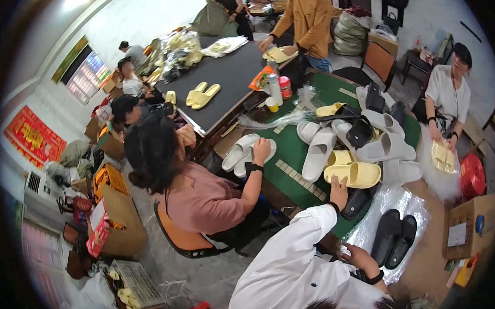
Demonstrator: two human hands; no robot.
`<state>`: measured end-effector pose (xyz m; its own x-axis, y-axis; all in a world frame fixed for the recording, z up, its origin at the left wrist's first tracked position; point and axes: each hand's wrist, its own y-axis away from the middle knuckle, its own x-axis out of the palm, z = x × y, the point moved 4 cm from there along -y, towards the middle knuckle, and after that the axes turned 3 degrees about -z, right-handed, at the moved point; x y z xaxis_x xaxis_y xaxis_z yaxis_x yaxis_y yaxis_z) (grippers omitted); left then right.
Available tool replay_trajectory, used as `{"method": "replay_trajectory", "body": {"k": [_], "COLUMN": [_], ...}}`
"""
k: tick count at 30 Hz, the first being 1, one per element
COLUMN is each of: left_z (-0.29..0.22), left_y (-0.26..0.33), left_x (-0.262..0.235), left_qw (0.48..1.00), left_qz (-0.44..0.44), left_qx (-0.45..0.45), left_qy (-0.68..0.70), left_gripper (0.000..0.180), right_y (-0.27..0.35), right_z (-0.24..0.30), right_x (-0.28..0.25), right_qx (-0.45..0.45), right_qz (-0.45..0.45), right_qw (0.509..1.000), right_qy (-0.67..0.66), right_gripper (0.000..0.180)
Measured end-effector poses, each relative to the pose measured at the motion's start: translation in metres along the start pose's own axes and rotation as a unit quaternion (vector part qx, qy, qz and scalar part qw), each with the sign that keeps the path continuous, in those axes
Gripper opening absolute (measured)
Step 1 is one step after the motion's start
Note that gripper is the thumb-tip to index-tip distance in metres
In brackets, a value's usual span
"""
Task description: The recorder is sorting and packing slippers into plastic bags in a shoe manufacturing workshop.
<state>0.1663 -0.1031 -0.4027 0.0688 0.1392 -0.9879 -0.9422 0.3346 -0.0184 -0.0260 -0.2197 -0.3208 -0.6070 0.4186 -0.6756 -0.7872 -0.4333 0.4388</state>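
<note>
My left hand [339, 193] reaches over the green mat, its fingers closed on the heel end of a pale yellow slipper [364, 175]. Another yellow slipper [341, 157] lies against it, beside a heap of light grey slippers [388, 147]. Lower down, my right hand [360, 260] is curled at the left edge of crumpled clear plastic [412, 202]; its fingertips seem to pinch the film. On that plastic rests a pair of black slippers [393, 239], to the right of my right hand. One more black slipper [355, 203] sits just below my left hand.
To my left a person in pink [205, 203] touches grey slippers [242, 155]. At right, a person in white [449, 90] handles wrapped yellow slippers [442, 157]. A person in mustard [308, 19] stands beyond. A bottle [275, 90], yellow cup [271, 104] and cardboard box [471, 225] stand around.
</note>
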Motion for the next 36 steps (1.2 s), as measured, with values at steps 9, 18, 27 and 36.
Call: {"method": "replay_trajectory", "body": {"k": [9,18,27,36], "left_z": [-0.026,-0.088,-0.095,-0.135], "left_y": [0.075,0.145,0.161,0.159], "left_x": [-0.013,0.026,0.015,0.000], "left_qw": [0.992,0.956,0.957,0.955], "left_qz": [0.115,0.271,0.261,-0.089], "left_qx": [0.031,0.007,0.011,0.140], "left_qy": [0.028,0.113,0.124,0.244], "left_gripper": [0.040,0.061,0.072,0.052], "right_y": [0.038,0.082,0.070,0.070], "right_z": [-0.084,-0.162,-0.234,-0.210], "right_x": [-0.032,-0.044,0.010,0.002], "right_qx": [0.075,0.190,0.155,0.264], "right_qz": [-0.080,-0.109,-0.126,-0.189], "right_qw": [0.994,0.975,0.974,0.944], "right_qy": [0.021,0.040,-0.103,0.050], "right_gripper": [0.052,0.052,0.056,0.063]}}
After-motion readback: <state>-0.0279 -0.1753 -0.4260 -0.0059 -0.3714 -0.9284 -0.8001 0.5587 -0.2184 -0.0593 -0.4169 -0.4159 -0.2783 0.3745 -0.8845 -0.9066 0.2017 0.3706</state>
